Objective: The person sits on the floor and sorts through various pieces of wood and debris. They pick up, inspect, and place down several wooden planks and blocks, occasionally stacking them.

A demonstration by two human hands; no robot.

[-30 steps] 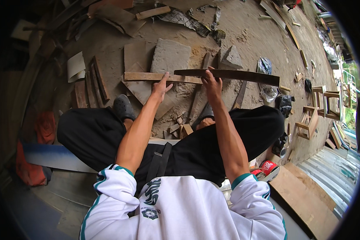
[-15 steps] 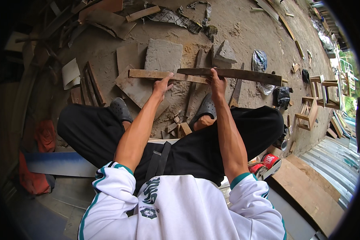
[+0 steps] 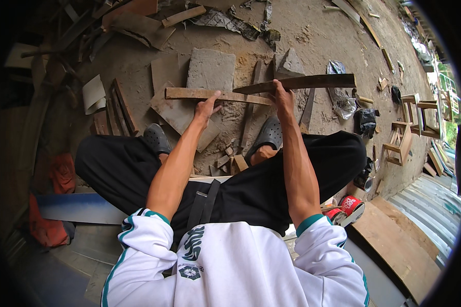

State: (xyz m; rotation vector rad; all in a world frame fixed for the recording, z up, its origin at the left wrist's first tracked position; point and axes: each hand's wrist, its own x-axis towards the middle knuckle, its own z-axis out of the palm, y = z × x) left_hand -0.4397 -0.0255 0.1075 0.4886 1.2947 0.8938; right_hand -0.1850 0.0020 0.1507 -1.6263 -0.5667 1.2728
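Observation:
My left hand [image 3: 207,110] is closed on a thin, pale brown wooden strip [image 3: 184,94], gripping it right of its middle. In my right hand [image 3: 284,96] is a longer, darker wooden strip [image 3: 317,82], which tapers to a point at its left end. That point lies over or just above the pale strip, between my hands. The pale strip's right end reaches my right hand; whether the fingers touch it I cannot tell. Both strips are held up over the ground, beyond my knees.
A concrete slab [image 3: 210,69] and a broken concrete lump [image 3: 291,63] lie beyond the strips. A handsaw [image 3: 307,110] rests past my right knee. Scrap boards [image 3: 122,106] lie at left. Small wooden stools [image 3: 398,144] and red cans [image 3: 349,204] stand at right.
The dark strip's right end has swung up and away from me, and the strip has turned a little in my right hand. My left hand and the pale strip have hardly moved.

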